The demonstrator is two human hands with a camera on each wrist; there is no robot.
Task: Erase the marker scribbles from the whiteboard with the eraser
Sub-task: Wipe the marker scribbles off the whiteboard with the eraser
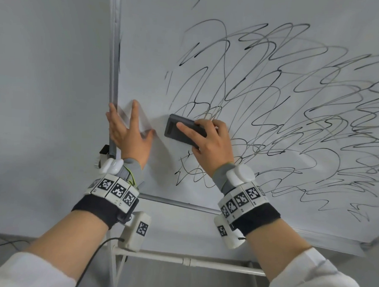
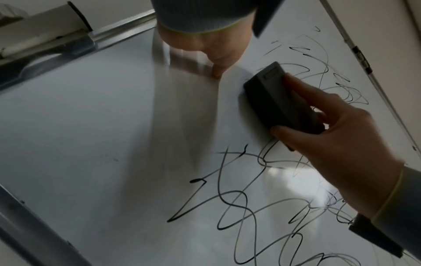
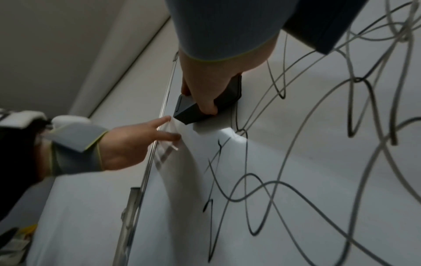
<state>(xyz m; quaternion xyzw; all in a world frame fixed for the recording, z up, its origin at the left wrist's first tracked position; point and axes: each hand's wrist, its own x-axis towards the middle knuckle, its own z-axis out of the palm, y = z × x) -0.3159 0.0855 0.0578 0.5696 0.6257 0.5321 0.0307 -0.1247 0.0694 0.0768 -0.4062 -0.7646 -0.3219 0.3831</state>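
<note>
Dark eraser pinched between right hand fingers, on whiteboard.

We seem to be in an office or classroom: a large whiteboard in a metal frame hangs against a plain pale wall, black marker scribbles cover it, and a white pipe runs below.

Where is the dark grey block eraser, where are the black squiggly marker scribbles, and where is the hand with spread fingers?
Dark grey block eraser [image 1: 178,127], head view: bare top face.
Black squiggly marker scribbles [image 1: 274,99], head view: middle of the tangle.
Left hand with spread fingers [image 1: 127,135], head view: back of hand.
</note>
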